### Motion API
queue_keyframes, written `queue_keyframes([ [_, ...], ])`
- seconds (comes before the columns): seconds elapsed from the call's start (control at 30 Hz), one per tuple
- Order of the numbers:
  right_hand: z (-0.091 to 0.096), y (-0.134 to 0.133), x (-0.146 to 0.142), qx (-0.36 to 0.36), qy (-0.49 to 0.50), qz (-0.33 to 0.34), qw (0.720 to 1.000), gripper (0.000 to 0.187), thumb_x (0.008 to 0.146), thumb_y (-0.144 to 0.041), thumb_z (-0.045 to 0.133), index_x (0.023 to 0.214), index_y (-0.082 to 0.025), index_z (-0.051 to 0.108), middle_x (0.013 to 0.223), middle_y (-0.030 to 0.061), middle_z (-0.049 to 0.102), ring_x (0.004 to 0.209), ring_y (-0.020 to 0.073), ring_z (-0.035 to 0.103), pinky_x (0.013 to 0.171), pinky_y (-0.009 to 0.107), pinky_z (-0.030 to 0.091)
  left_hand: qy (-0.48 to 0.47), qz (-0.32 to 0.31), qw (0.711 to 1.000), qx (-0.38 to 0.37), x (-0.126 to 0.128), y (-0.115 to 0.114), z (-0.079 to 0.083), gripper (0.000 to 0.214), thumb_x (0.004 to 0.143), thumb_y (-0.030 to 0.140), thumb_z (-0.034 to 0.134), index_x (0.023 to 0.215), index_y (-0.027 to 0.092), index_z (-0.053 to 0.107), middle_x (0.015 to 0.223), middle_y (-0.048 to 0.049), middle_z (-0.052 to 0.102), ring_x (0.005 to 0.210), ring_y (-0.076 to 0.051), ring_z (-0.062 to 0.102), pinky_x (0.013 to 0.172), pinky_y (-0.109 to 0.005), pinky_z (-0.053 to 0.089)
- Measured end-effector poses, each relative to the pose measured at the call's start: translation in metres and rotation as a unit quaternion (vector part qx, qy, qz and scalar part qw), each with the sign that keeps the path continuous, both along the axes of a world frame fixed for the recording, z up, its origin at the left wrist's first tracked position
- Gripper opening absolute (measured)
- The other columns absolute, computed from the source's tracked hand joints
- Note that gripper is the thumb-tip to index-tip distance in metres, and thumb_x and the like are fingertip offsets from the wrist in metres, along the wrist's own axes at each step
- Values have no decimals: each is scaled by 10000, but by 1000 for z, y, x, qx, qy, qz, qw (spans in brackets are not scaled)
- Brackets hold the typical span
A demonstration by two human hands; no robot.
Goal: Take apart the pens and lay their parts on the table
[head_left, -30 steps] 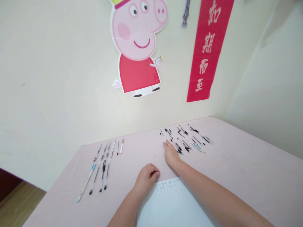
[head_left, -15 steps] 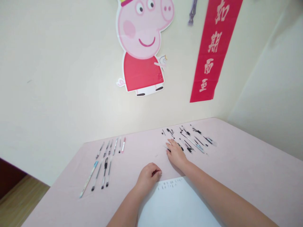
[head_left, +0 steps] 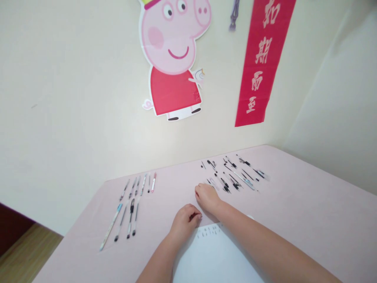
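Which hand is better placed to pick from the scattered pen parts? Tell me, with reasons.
Right, probably. The right hand lies just short of the pen parts. The left hand rests curled at the corner of the white paper, farther back.

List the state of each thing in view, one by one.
left hand, curled, resting at the white sheet's top edge; what it holds is unclear.
right hand, fingers bent, on the table beside the loose pen parts; grip unclear.
whole pens, lying in two rows.
loose pen parts, scattered, disassembled.
white sheet, flat, small marks along its top edge.
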State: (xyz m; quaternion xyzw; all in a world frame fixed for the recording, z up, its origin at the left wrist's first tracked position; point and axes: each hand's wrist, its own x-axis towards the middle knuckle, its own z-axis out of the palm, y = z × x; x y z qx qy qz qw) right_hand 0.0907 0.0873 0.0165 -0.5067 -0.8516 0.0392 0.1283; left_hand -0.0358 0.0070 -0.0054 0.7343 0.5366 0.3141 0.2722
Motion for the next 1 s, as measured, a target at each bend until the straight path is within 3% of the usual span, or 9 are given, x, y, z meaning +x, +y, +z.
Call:
queue_keyframes([
  [0.2, 6, 26, 37, 9, 7, -113, 993, 215, 852, -207, 434, 871, -167, 644, 902, 95, 640, 833, 184, 577, 688, 256, 367, 2, -3, 1000, -2, 0, -1, 2, 145, 751, 177, 509, 730, 172, 652, 741, -28, 603, 727, -139, 542, 682, -252, 398],
  [0.33, 2, 33, 53, 16, 4, -151, 988, 215, 846, -209, 443, 837, -176, 655, 874, 82, 648, 820, 188, 582, 665, 258, 359, 7, -2, 1000, -3, 0, -1, 2, 145, 753, 182, 508, 719, 172, 648, 742, -27, 602, 725, -139, 541, 675, -251, 393],
  [0.7, -1, 26, 53, 31, 7, -138, 990, 220, 846, -298, 469, 843, -177, 652, 940, 82, 599, 864, 181, 558, 683, 254, 364, 12, 1, 1000, -6, 1, -1, 3, 147, 755, 194, 507, 731, 175, 651, 743, -27, 603, 724, -140, 541, 680, -252, 397],
  [1.0, -13, 14, 56, 35, -13, -152, 988, 163, 830, -249, 469, 860, -154, 598, 924, 86, 576, 846, 188, 552, 667, 261, 359, 7, 0, 1000, -5, 1, -2, 5, 150, 757, 205, 504, 731, 179, 649, 746, -25, 605, 726, -144, 539, 683, -259, 395],
])
